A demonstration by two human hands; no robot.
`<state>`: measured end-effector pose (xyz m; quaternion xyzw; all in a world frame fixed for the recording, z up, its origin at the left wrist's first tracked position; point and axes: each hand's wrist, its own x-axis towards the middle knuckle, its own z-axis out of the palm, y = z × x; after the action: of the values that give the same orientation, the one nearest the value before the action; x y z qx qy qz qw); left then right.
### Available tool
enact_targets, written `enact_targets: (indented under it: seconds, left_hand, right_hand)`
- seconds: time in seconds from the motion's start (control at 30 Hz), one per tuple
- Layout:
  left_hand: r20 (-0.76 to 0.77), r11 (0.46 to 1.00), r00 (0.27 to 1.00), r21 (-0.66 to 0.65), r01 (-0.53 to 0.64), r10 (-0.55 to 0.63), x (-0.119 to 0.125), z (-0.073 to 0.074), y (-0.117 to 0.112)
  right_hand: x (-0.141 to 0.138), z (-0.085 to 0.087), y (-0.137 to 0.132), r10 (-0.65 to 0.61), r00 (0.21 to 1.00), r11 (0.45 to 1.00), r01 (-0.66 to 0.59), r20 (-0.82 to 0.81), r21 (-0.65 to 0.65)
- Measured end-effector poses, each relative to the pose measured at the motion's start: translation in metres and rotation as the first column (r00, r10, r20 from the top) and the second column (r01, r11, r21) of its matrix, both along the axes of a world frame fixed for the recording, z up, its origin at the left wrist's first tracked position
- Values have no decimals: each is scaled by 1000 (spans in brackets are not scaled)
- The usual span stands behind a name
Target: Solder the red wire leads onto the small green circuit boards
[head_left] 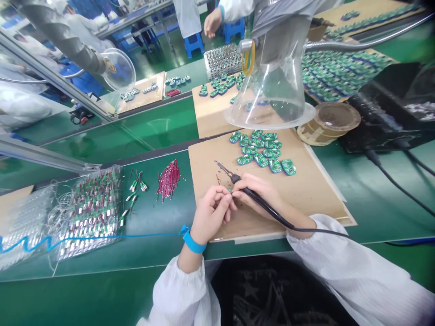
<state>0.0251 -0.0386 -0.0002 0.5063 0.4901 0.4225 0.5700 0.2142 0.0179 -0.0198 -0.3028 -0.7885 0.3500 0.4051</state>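
My left hand [211, 213] pinches a tiny green circuit board [230, 191] between its fingertips, just above a cardboard sheet [316, 194]. A blue wrist strap [193, 242] circles that wrist, with its coiled cord running off to the left. My right hand [260, 195] grips a black soldering iron [258, 201], whose metal tip [221, 168] points up and left, away from the tiny board. Beyond my hands, a cluster of green circuit boards [261, 151] lies on the cardboard. Small dark scraps lie near the iron's tip.
A bundle of red-sleeved wires [169, 179] and a plastic bag of components [95, 213] lie on the green bench to the left. A clear fume hood [272, 95] hangs ahead, beside a tape roll [329, 123] and black equipment [384, 108]. A co-worker's hand [212, 22] shows beyond.
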Motion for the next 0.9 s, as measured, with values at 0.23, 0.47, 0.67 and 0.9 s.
enact_targets:
  seconds: [0.23,0.47,0.67,0.9]
  left_hand:
    - [-155,1000,988,13,14,-12,-8,1,1]
    - [-83,1000,996,0,30,-30,-9,2,1]
    - [-174,998,983,-15,63,-65,-10,5,2]
    - [-160,1000,987,9,5,-4,-6,9,1]
  right_hand:
    - [0,0,-1,-9,1000,1000,9,14,13]
    - [0,2,-3,-13,999,999,15,31,-42]
    - [1,2,-3,11,1000,998,-10,25,-62]
    - [0,2,-3,11,1000,997,-11,0,-74]
